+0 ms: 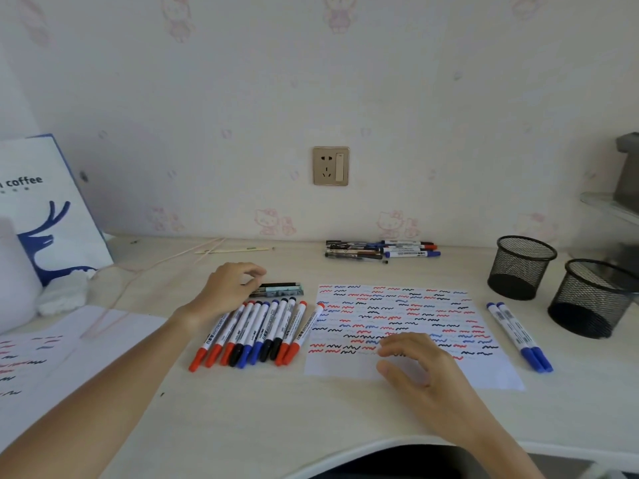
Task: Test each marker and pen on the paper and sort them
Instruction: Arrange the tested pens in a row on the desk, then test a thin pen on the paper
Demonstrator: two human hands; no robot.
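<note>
Relaxed, spread fingers of the right hand [420, 364] hover holding nothing over the white paper sheet covered in red, blue and black squiggles [397, 326]. Loosely curled fingers of the left hand [228, 288] touch two dark pens [280, 289]. Just below those fingertips lies a row of white markers with red, blue and black caps [256, 333]; two blue-capped markers [518, 337] lie right of the paper.

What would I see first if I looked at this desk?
First you'd spot the paper in the middle of the desk, covered in red, blue and black squiggles, with the right hand resting on its near edge. Just left of it lies a neat row of markers with red, blue and black caps, and the left hand is reaching over them. Two black mesh cups stand at the far right.
</note>
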